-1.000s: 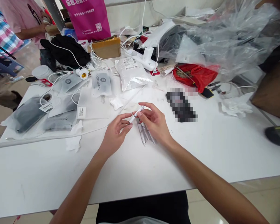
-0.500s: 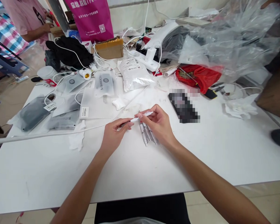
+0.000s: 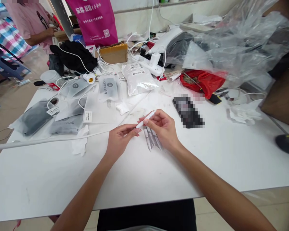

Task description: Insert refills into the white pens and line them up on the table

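Observation:
Between both hands a white pen [image 3: 146, 119] is held at a slant above the table. My left hand [image 3: 120, 138] pinches its lower left end between thumb and fingers. My right hand [image 3: 164, 127] is closed on the upper right part, the thumb lying along the barrel. Just under and beside my right hand, several silver and white pens [image 3: 149, 141] lie side by side on the white table [image 3: 139, 179]; their far ends are partly hidden by the hand.
A blurred-out phone [image 3: 189, 112] lies right of my hands. Frosted packets [image 3: 108, 88], a white plastic parcel [image 3: 139, 78] and a white cable [image 3: 50, 140] lie to the left and behind. Farther back are a red bag [image 3: 210, 84], clear plastic sheeting [image 3: 243, 48] and, at left, another person [image 3: 31, 22].
The pen has turned in my fingers: printed marks showed on it before, and its plain white side shows now. It also tilts a little more steeply. Both hands keep their grip.

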`<action>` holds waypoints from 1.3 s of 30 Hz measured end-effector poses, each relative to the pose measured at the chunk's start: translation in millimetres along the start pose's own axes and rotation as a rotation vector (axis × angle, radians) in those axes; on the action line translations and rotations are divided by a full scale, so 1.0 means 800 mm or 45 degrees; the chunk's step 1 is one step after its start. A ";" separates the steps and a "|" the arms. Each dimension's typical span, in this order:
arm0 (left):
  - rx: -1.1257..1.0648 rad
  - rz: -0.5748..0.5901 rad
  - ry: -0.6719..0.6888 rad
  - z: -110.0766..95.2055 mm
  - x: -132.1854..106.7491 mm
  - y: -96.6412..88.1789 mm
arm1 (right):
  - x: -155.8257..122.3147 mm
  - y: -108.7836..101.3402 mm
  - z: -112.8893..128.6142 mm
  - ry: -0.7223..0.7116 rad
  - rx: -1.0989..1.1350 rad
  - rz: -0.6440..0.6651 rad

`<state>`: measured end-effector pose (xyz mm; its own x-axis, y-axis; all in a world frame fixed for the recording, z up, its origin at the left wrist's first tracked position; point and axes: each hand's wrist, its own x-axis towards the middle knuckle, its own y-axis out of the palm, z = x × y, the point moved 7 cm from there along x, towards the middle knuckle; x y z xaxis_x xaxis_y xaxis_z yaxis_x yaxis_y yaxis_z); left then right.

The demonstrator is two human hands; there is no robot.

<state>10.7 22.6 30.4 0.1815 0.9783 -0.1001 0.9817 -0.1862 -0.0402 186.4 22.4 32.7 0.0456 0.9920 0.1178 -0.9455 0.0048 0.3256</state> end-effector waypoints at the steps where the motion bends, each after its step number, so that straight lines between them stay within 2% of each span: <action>1: 0.000 0.002 -0.001 0.000 -0.001 0.001 | 0.000 -0.003 0.000 -0.011 -0.008 -0.046; 3: -0.008 0.010 -0.008 0.000 -0.002 0.004 | 0.000 -0.005 0.003 -0.035 -0.017 -0.080; 7: -0.060 0.037 0.005 0.001 -0.002 0.006 | -0.003 0.010 0.005 -0.011 0.050 0.118; 9: -0.077 0.041 0.007 0.001 -0.002 0.006 | -0.004 0.013 0.003 0.023 0.059 0.157; 14: -0.077 0.059 -0.005 0.002 -0.003 0.008 | -0.003 -0.002 0.005 -0.047 -0.057 -0.055; 17: -0.091 0.054 -0.014 0.001 -0.003 0.009 | -0.003 0.003 0.010 -0.080 -0.052 0.012; 20: -0.118 0.028 -0.026 0.000 -0.002 0.007 | -0.005 0.010 0.007 -0.032 -0.002 0.102; 25: -0.151 0.070 -0.011 -0.003 -0.003 0.009 | -0.008 -0.005 0.013 -0.145 -0.159 -0.136; 27: -0.167 0.085 -0.011 -0.003 -0.004 0.011 | -0.008 0.000 0.014 -0.152 -0.129 -0.073; 30: -0.206 0.086 -0.025 -0.002 -0.005 0.011 | -0.007 0.009 0.007 -0.068 -0.012 0.093; 32: -0.234 0.085 -0.051 0.000 -0.004 0.010 | -0.007 0.006 0.002 -0.031 0.017 0.075; 36: -0.243 0.114 -0.061 -0.001 -0.006 0.014 | -0.006 -0.007 0.002 -0.068 -0.040 -0.113; 39: -0.201 0.130 -0.059 -0.003 -0.008 0.016 | -0.006 0.001 0.005 -0.046 -0.024 -0.008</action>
<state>22.6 14.2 32.9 0.2813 0.9491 -0.1418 0.9559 -0.2641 0.1287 186.8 16.8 36.4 0.0625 0.9868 0.1495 -0.9511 0.0135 0.3087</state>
